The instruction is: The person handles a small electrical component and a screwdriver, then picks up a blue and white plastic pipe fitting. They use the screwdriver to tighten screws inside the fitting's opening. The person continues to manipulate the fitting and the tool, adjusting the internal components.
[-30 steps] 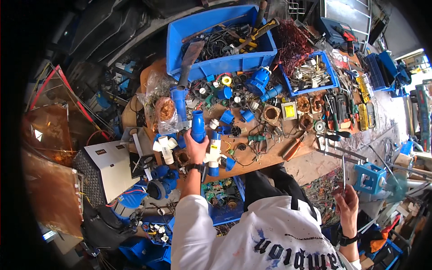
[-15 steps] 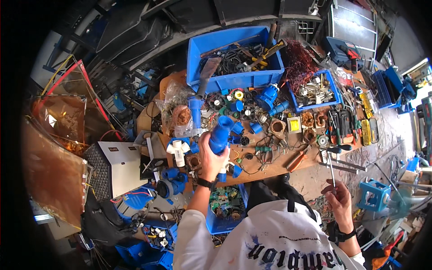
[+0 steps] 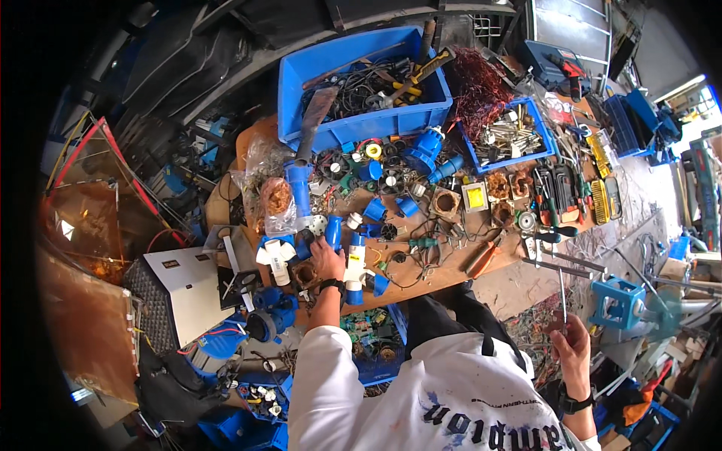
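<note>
Fingers of our left hand (image 3: 328, 261) were wrapped around a blue cylinder (image 3: 333, 229) at the near left of the table (image 3: 445, 275), beside a white-and-blue fitting (image 3: 356, 254); our right hand (image 3: 573, 346) pinched a slim metal rod (image 3: 562, 293). Blue caps (image 3: 407, 207) already lay loose; what remained, we couldn't tell.

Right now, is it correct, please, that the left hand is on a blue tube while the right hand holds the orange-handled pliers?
Not quite: the head view shows the right hand holding a thin metal rod; the orange-handled pliers lie on the table. The left hand is indeed on a blue tube.
</note>
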